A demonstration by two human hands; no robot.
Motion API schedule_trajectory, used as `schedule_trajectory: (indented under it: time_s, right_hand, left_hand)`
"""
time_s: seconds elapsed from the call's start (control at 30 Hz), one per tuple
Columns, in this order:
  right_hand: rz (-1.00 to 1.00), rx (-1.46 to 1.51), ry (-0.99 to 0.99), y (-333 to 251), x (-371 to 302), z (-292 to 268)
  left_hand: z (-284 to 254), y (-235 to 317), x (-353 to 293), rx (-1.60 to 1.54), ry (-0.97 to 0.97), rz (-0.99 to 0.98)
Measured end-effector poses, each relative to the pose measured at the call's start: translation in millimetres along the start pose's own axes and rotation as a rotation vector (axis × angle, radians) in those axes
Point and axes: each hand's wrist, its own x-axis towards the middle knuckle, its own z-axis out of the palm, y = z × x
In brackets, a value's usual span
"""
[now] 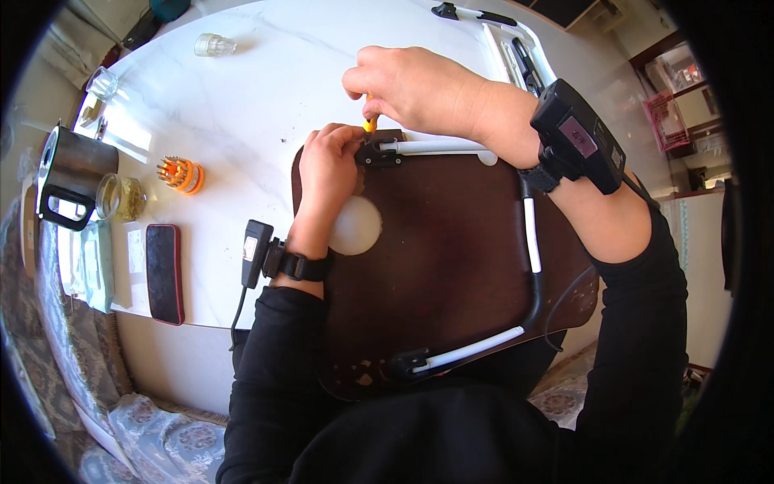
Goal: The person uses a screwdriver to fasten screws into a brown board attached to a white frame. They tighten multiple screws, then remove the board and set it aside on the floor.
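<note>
A dark brown board [451, 258] with a round hole lies on the white marble table [266, 89]; a white and black tube frame [532, 242] runs along its edges. My left hand [329, 165] rests on the board's far left corner, fingers pressed at a black bracket [379, 155] that holds the white tube. My right hand [411, 85] hovers just above it, shut on a small orange-handled screwdriver [370, 123] whose tip points down at the bracket. Both wrists carry black strapped devices.
An orange holder of screwdriver bits [181, 173] stands left of the board. A red-edged phone [164, 273], a glass jar [121, 197] and a metal kettle [71, 175] sit at the left edge. A second white and black frame [508, 40] lies at the far right.
</note>
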Motion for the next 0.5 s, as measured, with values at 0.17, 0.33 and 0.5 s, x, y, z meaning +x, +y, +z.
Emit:
schedule_trajectory:
  time_s: [0.17,0.33,0.5]
  right_hand:
    - [-0.253,0.091,0.008,0,3,3]
    - [-0.283,0.074,0.112,4,-4,-6]
    - [-0.11,0.227,0.238,2,-41,-21]
  left_hand:
    - [-1,4,-3,0.084,0.011,0.021]
    - [1,6,-2,0.075,0.028,0.038]
    - [3,7,-4,0.092,0.081,0.052]
